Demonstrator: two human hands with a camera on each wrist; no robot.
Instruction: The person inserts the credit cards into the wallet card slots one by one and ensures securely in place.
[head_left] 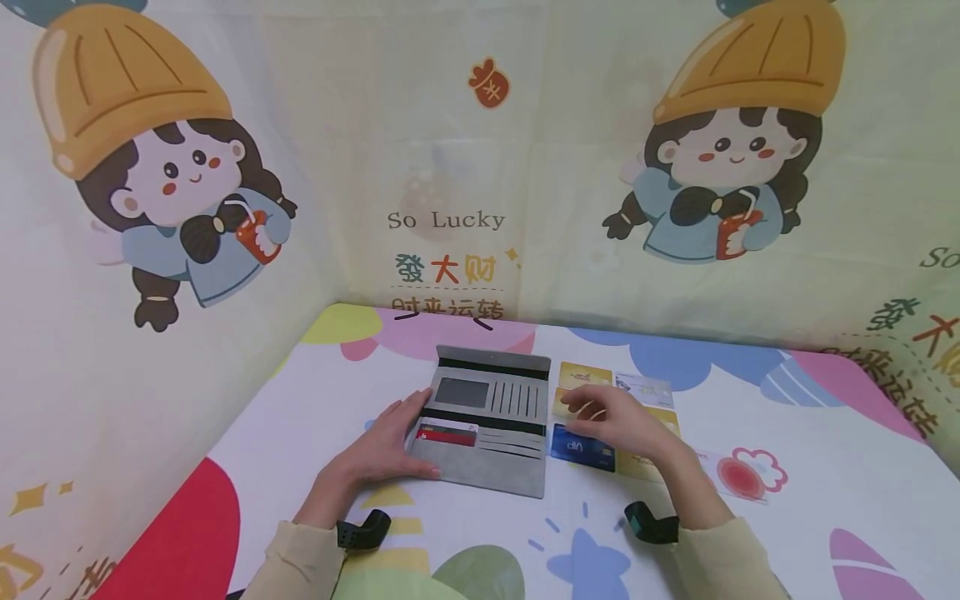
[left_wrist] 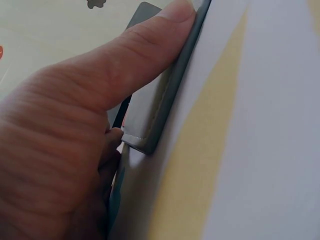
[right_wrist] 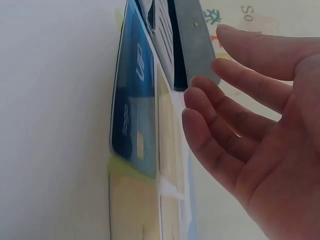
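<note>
A grey wallet (head_left: 487, 475) lies unfolded on the table, with rows of card slots and a dark window pocket. A red and white card (head_left: 447, 433) sits in its lower left slot. My left hand (head_left: 386, 446) rests along the wallet's left side, thumb against the lower edge, also visible in the left wrist view. Above the cards at right hovers my right hand (head_left: 618, 421), fingers loosely bent and holding nothing. Beneath it is a blue card (head_left: 581, 448), seen close up in the right wrist view, its chip showing.
Around the blue card lie several others, among them a gold card (head_left: 587, 372) and a silvery card (head_left: 645, 390). Farther right is a pale card (head_left: 742, 479) with a red circle. A patterned cloth covers the table (head_left: 825, 450); printed curtains (head_left: 555, 167) stand behind it.
</note>
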